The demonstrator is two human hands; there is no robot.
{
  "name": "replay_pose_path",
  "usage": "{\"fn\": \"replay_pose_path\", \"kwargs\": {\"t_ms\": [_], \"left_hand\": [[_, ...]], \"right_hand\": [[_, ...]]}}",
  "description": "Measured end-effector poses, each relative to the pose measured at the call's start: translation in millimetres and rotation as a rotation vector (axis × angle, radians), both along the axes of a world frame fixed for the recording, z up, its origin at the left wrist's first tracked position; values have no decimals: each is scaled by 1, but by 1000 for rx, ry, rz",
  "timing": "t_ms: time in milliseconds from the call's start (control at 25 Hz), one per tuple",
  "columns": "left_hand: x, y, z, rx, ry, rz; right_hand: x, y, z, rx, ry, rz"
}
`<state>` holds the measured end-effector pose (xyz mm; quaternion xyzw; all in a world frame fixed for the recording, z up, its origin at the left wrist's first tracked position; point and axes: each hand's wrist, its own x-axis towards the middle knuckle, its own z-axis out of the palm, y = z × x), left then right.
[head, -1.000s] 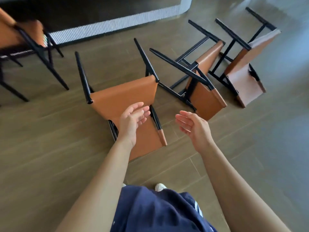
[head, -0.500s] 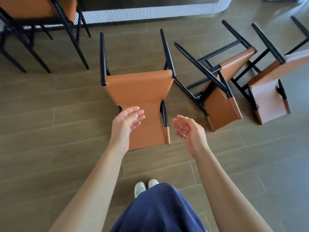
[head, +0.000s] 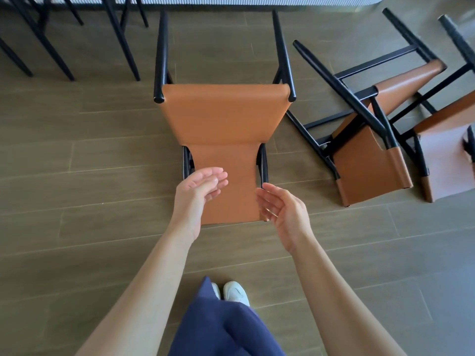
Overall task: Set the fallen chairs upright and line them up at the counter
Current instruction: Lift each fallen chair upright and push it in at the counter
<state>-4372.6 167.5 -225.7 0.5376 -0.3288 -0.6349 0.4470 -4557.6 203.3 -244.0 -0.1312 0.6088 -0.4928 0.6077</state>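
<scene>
Both hands reach forward, palms facing each other, fingers loose and holding nothing. Far beyond the left hand (head: 199,191), black legs of upright chairs (head: 51,42) stand by the pale counter base (head: 257,0). Between the left hand and the right hand (head: 281,209) lies the nearest fallen chair (head: 223,119), tan leather on its back, legs pointing away toward the counter; both hands flank its backrest, and contact cannot be told. Right of the right hand, a second fallen chair (head: 370,165) lies on its side, with a third fallen chair (head: 447,165) just beyond it.
</scene>
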Motion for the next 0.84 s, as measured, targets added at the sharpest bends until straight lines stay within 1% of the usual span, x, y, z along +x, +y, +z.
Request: {"fn": "replay_pose_path", "kwargs": {"t_ms": [80,360,480,680,840], "left_hand": [[1,-8,-36,-6,-7,4],[7,-32,-195,-28,-35,11],[10,-38,-255,-33,-60,18],[13,-57,-330,-44,-62,11],[15,-76,-377,-63,-130,-58]], "right_hand": [[4,-10,-36,-13,-29,0],[21,-38,-200,-29,-130,17],[25,-51,-260,-42,-128,54],[21,-75,-339,-88,-137,75],[16,-89,-392,-103,-124,85]]}}
